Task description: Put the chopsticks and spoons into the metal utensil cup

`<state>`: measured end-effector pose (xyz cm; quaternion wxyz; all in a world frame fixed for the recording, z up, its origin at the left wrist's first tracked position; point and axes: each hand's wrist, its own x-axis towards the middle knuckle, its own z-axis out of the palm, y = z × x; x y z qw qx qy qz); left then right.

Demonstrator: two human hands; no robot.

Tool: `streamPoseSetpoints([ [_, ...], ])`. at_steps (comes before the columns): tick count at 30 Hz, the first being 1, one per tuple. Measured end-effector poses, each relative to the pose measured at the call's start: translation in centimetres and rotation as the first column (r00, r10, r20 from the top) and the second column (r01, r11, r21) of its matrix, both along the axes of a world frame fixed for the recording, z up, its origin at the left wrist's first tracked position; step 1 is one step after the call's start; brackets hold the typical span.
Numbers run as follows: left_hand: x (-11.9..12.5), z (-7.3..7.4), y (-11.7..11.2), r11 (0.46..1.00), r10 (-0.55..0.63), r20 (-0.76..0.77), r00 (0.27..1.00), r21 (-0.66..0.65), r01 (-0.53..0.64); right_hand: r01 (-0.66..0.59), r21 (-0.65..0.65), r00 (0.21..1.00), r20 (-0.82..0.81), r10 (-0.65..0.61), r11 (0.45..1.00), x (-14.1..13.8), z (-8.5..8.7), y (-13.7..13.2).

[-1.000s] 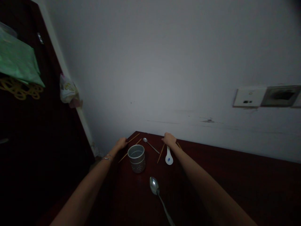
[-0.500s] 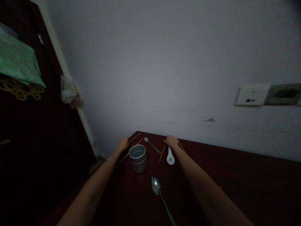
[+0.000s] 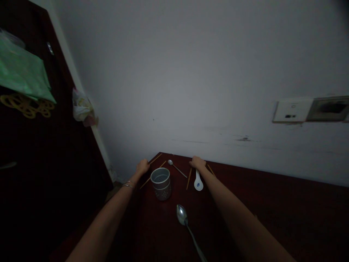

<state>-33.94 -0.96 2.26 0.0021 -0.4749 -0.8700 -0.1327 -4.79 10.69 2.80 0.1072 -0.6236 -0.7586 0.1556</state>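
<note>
My left hand (image 3: 142, 166) rests at the far left corner of the dark red table (image 3: 272, 203), fingers curled round the end of a wooden chopstick (image 3: 156, 158). My right hand (image 3: 198, 162) is curled at the top of a white ceramic spoon (image 3: 198, 182); another chopstick (image 3: 210, 169) pokes out on its right. What it grips is hidden. Between the hands stand a grey perforated metal cup (image 3: 161, 183) and a small metal spoon (image 3: 175, 167). A loose chopstick (image 3: 188, 178) lies beside the white spoon. A large metal spoon (image 3: 185, 222) lies nearer to me.
A white wall backs the table, with a socket plate (image 3: 292, 111) at the right. A dark door (image 3: 40, 153) stands left, with a green bag (image 3: 23, 72) and a plastic bag (image 3: 81, 108) hanging. The table's left edge drops off beside my left arm.
Both hands stay nearly where they were at the far edge. The view has shifted slightly; nothing on the table has visibly moved.
</note>
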Motion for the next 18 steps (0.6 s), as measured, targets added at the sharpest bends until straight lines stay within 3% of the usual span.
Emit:
streamPoseSetpoints([
  [4,-0.2,1.8,-0.6,0.986,0.057,0.182,0.982,0.142,-0.083,0.011,0.031,0.999,-0.036,-0.010,0.999,0.7,1.3,-0.2],
  [8,0.2,4.9,-1.0,0.951,0.040,0.315,0.948,0.278,-0.132,0.008,0.075,0.995,-0.099,-0.001,0.997,2.0,3.3,-0.5],
  [13,1.9,9.8,-0.9,0.891,-0.108,0.455,0.884,0.438,-0.117,-0.011,0.142,0.979,-0.198,0.039,0.990,4.8,7.1,-0.8],
  [18,5.9,14.7,-0.2,0.826,-0.294,0.503,0.813,0.562,-0.050,-0.011,0.188,0.946,-0.316,0.071,0.982,9.4,11.5,-1.9],
])
